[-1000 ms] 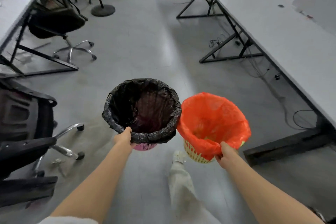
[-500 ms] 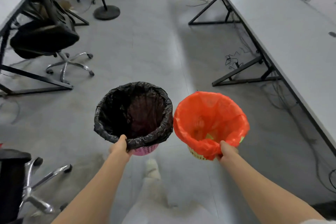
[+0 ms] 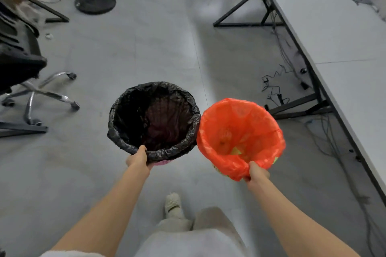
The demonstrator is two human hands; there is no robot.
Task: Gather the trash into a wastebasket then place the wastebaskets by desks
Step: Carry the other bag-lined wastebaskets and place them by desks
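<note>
left hand [image 3: 137,159] grips black-lined wastebasket [image 3: 153,119] rim | right hand [image 3: 257,174] grips orange-lined wastebasket [image 3: 240,137] rim | both upright, mouths up

A pale grey floor [image 3: 146,52] is stretching through the room, catching a soft sheen of light. A long white desk [image 3: 334,33] on black angled legs [image 3: 246,12] is running along the right side, with loose cables [image 3: 275,89] trailing beneath it. A black office chair [image 3: 18,62] on a chrome wheeled base is standing at the left, and a round black stand base [image 3: 95,2] is sitting further back.
</note>
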